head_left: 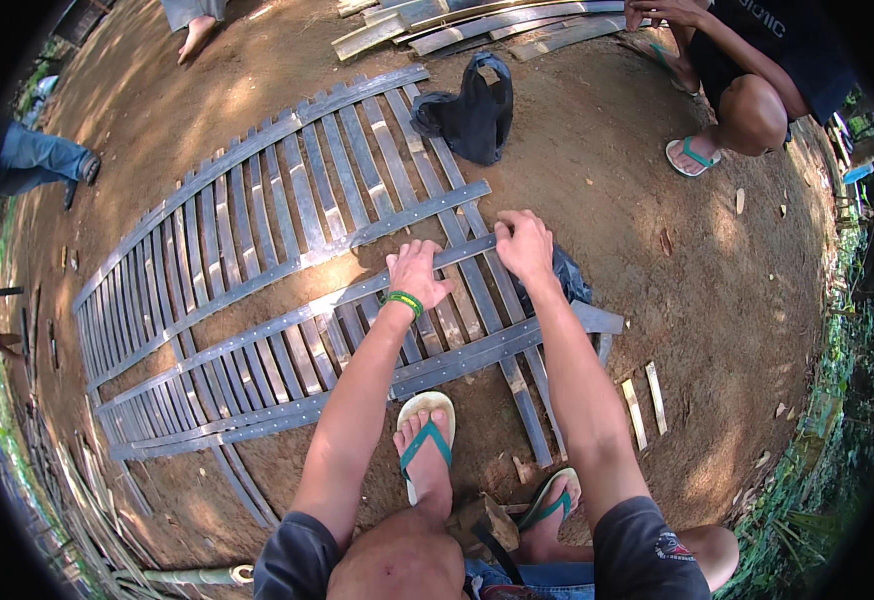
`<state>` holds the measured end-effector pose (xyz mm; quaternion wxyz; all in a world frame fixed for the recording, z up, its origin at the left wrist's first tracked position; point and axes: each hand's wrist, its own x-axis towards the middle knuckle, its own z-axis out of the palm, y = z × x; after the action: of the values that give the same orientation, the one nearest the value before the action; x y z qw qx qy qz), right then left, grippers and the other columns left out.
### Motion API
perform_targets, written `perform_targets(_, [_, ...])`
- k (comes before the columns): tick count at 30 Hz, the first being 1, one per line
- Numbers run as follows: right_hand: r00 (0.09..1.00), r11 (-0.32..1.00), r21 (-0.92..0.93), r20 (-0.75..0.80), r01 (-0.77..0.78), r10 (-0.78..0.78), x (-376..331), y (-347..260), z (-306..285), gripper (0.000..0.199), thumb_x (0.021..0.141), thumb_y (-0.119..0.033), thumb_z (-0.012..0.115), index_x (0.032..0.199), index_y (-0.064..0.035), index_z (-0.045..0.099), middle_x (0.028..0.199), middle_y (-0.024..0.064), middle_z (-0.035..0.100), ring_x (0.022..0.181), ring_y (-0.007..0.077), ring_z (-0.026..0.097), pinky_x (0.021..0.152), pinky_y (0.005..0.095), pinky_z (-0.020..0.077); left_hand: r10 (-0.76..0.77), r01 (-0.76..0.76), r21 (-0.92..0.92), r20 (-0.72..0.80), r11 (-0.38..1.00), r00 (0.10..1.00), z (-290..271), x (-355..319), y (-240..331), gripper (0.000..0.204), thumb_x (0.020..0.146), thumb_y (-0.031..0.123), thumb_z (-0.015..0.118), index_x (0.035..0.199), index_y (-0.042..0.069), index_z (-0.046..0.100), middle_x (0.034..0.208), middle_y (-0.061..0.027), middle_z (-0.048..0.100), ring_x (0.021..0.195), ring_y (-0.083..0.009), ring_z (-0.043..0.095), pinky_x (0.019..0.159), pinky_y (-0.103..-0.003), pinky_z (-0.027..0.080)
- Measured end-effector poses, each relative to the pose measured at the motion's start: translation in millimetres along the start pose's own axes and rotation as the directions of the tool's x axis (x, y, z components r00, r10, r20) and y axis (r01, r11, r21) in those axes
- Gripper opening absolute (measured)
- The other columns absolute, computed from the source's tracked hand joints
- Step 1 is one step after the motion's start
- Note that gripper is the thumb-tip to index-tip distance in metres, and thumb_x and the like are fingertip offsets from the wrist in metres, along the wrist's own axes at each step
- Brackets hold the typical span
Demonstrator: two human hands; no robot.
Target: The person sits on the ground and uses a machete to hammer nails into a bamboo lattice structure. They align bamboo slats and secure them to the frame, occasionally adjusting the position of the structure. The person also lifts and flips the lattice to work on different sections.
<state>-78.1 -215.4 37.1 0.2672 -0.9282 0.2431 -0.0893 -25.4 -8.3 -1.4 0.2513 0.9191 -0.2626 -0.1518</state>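
A large slatted bamboo panel (282, 268) lies on the ground in front of me, its two long sections side by side with a gap between them. My left hand (417, 272) rests across the dark rail (352, 293) on the upper edge of the nearer section, thumb out and fingers apart. A green wristband (404, 301) circles that wrist. At the rail's right end my right hand (524, 243) is closed, fingers curled at the tip; its grip is partly hidden. Crosswise strips (477, 290) run beneath both hands.
A black plastic bag (477, 110) stands beyond the panel; another dark bag (569, 278) lies behind my right wrist. Split bamboo (477, 30) is piled at the back. A person (757, 100) squats at far right. Two short pale strips (645, 405) lie on the dirt.
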Motion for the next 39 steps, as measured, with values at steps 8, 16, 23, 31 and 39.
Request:
perform_targets(8, [0.727,0.691,0.408,0.639,-0.596,0.25,90,24,40,0.027,0.091,-0.011,0.06,0.112,-0.0036,0.076,0.079,0.004,0.069,0.062,0.0087,0.058,0.051,0.0285,0.0423,0.009,-0.009,0.005,0.002,1.0,1.0,-5,-5,2,0.06,0.062,0.034,0.084,0.114,0.012,0.062,0.107,-0.011,0.061,0.109,-0.0327,0.054,0.091,-0.046,0.036])
perform_targets(16, [0.663,0.505,0.538,0.743,-0.675,0.095,97,33,33,0.027,0.092,-0.008,0.058,0.116,-0.0083,0.069,0.07,-0.0019,0.057,0.054,0.0059,0.043,0.046,0.0237,0.0309,0.044,-0.044,-0.01,-0.007,0.999,0.999,-6,-3,0,0.06,0.065,0.033,0.088,0.115,0.013,0.063,0.108,-0.009,0.063,0.108,-0.0314,0.055,0.091,-0.046,0.036])
perform_targets(23, [0.831,0.876,0.382,0.555,-0.294,0.037,103,62,46,0.021,0.089,-0.014,0.067,0.107,-0.007,0.074,0.078,0.0057,0.069,0.074,0.0192,0.065,0.066,0.0343,0.0493,0.038,-0.038,-0.038,-0.008,0.999,0.999,-2,-1,2,0.059,0.067,0.033,0.088,0.116,0.013,0.064,0.111,-0.0087,0.067,0.111,-0.0304,0.056,0.093,-0.045,0.036])
perform_targets(31, [0.874,0.982,-0.038,0.463,0.186,-0.148,91,35,7,0.035,0.085,-0.025,0.072,0.12,-0.0202,0.075,0.09,0.0142,0.074,0.094,0.0324,0.07,0.085,0.0443,0.053,0.025,-0.028,-0.076,-0.043,0.997,0.999,-3,-7,0,0.058,0.066,0.029,0.087,0.116,0.012,0.063,0.111,-0.0108,0.067,0.111,-0.032,0.057,0.095,-0.047,0.036])
perform_targets(39, [0.821,0.928,-0.022,0.476,0.371,-0.317,75,46,4,0.045,0.089,-0.031,0.068,0.133,-0.0268,0.067,0.089,0.0138,0.075,0.094,0.031,0.07,0.092,0.0438,0.0453,0.035,-0.037,-0.05,-0.038,0.998,0.999,-2,-7,1,0.057,0.066,0.032,0.087,0.114,0.012,0.063,0.107,-0.0085,0.066,0.106,-0.0312,0.057,0.093,-0.045,0.036])
